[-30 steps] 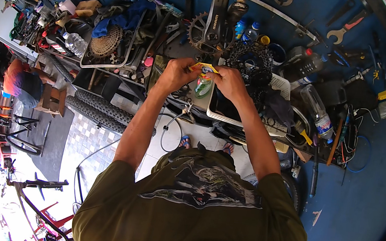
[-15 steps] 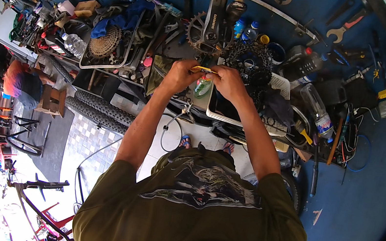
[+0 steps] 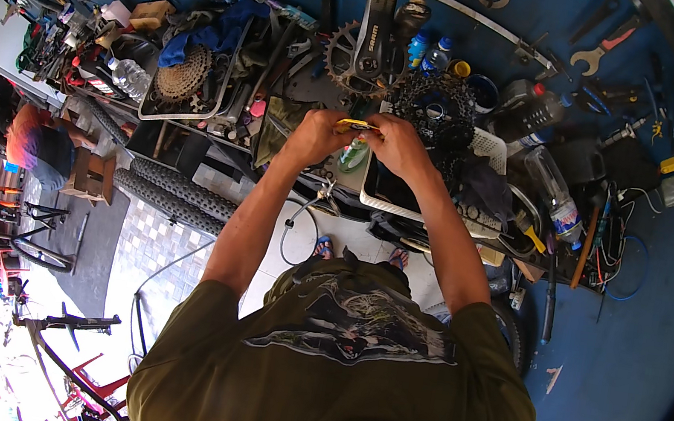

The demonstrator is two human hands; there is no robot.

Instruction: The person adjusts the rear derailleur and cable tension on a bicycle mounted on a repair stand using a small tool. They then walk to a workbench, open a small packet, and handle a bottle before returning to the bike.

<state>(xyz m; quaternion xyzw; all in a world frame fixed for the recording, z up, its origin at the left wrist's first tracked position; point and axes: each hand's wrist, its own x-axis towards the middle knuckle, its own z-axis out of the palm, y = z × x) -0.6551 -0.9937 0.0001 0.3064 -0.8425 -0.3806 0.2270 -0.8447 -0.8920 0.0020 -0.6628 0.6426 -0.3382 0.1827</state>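
A bicycle cassette (image 3: 182,77) lies in a metal-rimmed tray (image 3: 182,115) at the left of the worktop (image 3: 309,90), a blue cloth (image 3: 223,29) partly over it. Knobby tyres (image 3: 177,185) extend below. A red-handled wrench (image 3: 606,48) hangs upper right, above a clear plastic bottle (image 3: 555,189).

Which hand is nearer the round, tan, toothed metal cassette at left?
Left. The left hand is right of the cassette, pinching one side of a small yellow item; the right hand is farther right, pinching the other side.
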